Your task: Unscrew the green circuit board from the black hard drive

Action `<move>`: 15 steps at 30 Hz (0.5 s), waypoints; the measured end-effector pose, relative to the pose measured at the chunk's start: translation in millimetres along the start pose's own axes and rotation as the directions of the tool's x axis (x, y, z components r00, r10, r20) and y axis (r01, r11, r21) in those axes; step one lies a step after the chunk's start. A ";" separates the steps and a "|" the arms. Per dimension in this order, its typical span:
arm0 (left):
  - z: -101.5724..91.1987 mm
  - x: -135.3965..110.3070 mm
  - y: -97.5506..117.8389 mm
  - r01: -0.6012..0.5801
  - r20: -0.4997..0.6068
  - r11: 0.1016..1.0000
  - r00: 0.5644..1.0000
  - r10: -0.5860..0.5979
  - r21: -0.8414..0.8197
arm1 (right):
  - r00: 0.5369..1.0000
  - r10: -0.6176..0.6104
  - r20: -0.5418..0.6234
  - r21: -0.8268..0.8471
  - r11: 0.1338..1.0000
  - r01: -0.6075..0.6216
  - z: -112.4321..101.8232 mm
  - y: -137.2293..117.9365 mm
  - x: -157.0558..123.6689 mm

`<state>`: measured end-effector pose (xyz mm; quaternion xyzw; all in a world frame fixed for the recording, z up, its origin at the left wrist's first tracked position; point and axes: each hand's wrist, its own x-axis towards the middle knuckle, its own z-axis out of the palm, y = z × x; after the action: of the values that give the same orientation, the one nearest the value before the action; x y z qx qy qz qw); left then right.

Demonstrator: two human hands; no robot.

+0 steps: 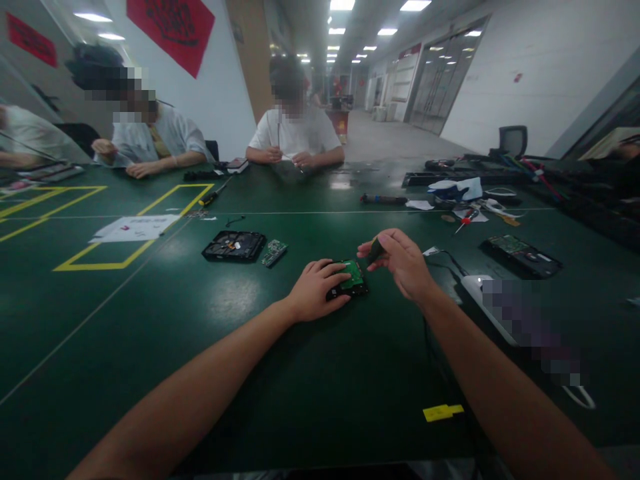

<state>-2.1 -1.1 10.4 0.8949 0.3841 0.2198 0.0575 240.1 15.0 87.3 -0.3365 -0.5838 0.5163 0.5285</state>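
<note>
A hard drive (354, 275) with a green circuit board on top lies on the table in front of me. Across its left part rests my left hand (315, 290), fingers over the board and thumb along the near edge, holding it. Just right of the drive, my right hand (403, 263) is closed around the dark handle of a screwdriver (375, 251); its thin shaft is hard to make out. To the left are an open drive casing (235, 245) and a loose circuit board (275, 253).
The green table (280, 393) bears another hard drive (523, 255) and a white power bank (493, 310) with a cable at right. Beyond lie a red screwdriver (467, 219), a yellow-black screwdriver (213, 195) and papers (135, 228). Several people sit across the table.
</note>
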 end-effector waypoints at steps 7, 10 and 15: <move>-1.8 0.3 -0.1 -0.017 0.010 1.000 1.000 0.017 0.008 | 0.996 0.013 0.091 0.061 0.998 -0.018 -8.0 -0.7 -6.5; -0.8 0.0 -1.4 -0.019 0.010 1.000 1.000 0.019 0.003 | 0.990 0.037 0.136 0.091 0.995 -0.050 -10.0 -1.2 -6.5; -0.1 -0.5 -1.8 -0.026 0.011 1.000 1.000 0.026 0.013 | 0.985 0.049 0.168 0.121 0.990 -0.070 -11.8 -3.2 -9.1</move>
<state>-3.6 -0.2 9.9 0.9014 0.3734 0.2132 0.0508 253.9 8.5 86.8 -0.2760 -0.5811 0.5939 0.4832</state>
